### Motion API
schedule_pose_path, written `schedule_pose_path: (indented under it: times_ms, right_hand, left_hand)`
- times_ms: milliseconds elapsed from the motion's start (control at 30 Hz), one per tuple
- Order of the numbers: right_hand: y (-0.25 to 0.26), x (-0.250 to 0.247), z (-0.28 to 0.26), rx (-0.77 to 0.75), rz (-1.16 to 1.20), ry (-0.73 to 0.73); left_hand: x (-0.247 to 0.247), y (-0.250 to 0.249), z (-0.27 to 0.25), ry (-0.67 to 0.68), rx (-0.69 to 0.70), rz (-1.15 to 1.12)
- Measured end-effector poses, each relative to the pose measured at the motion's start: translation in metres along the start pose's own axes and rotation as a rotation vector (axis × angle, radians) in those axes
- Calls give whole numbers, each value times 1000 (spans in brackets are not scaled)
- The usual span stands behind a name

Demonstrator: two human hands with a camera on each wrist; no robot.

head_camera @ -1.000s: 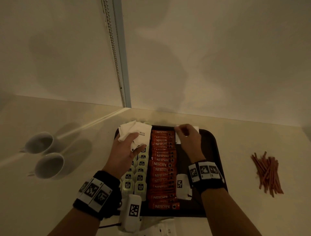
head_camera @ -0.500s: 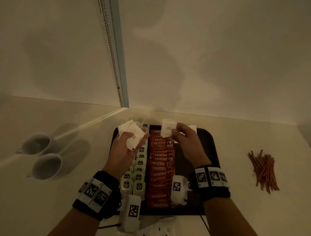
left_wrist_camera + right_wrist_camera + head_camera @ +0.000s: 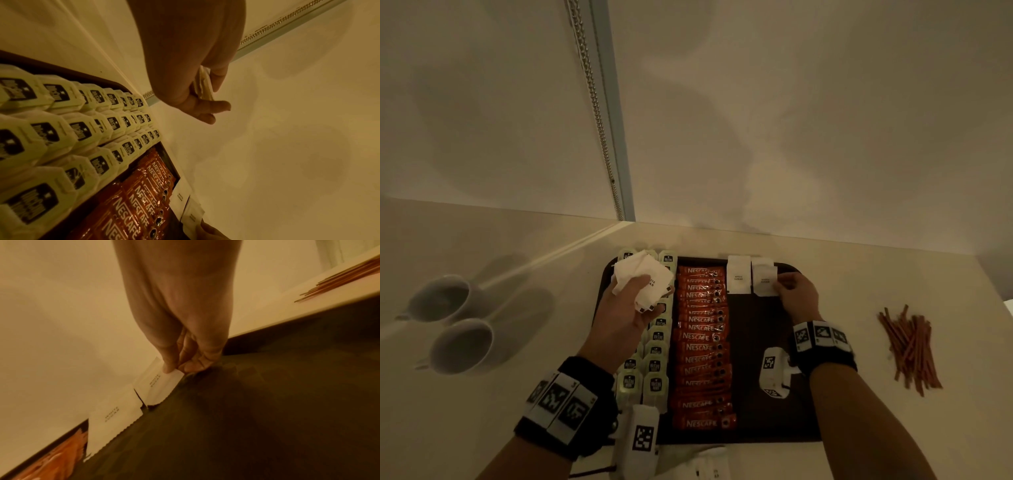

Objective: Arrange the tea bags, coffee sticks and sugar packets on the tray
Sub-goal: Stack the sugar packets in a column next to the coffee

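Dark tray (image 3: 767, 428): cream tea bags (image 3: 655, 363) left, orange coffee sticks (image 3: 702, 346) centre, two white sugar packets (image 3: 751, 279) at far edge.

This looks like a hotel-room or office refreshment corner: a pale table (image 3: 825, 455) set against a plain wall carries a dark tray (image 3: 763, 342) of Nescafé coffee sticks (image 3: 702, 347) and tea bags (image 3: 655, 365), two white cups (image 3: 453, 323) at left, and stir sticks (image 3: 911, 349) at right.

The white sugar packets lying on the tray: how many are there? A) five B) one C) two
C: two white sugar packets, one and another, lie side by side at the far edge of the tray; the right hand pinches the second.
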State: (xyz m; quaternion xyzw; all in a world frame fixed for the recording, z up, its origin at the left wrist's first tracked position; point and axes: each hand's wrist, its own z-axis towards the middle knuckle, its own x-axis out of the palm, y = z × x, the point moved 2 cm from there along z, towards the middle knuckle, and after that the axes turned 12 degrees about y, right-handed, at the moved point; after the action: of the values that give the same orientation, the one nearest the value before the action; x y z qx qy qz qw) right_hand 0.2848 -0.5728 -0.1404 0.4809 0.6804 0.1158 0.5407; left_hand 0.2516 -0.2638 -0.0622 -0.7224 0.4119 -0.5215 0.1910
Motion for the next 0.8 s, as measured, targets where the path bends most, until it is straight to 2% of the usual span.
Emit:
schedule_pose_path:
  times_ms: [200, 367, 467, 533, 633, 667, 733, 800]
  right_hand:
    - [0, 5, 5, 27, -27, -59]
    - [4, 7, 2, 60, -17, -104]
    - [30, 10, -17, -68, 70, -127]
    - [62, 17, -47, -210, 159, 20]
    - [107, 38, -101, -350, 312, 434]
    - [115, 45, -115, -377, 333, 509]
    - [124, 54, -131, -409, 347, 546]
    - [127, 56, -134, -426, 374, 517]
  left_hand:
    - [0, -1, -1, 35, 10, 60]
    - [-1, -1, -1, 14, 22, 101]
    - [-1, -2, -4, 2, 40, 117]
    - [2, -2, -6, 16, 48, 121]
    - [11, -2, -9, 28, 62, 70]
    - [12, -1, -10, 26, 72, 74]
    - [16, -1, -13, 36, 93, 80]
    - [16, -2, -15, 46, 104, 47]
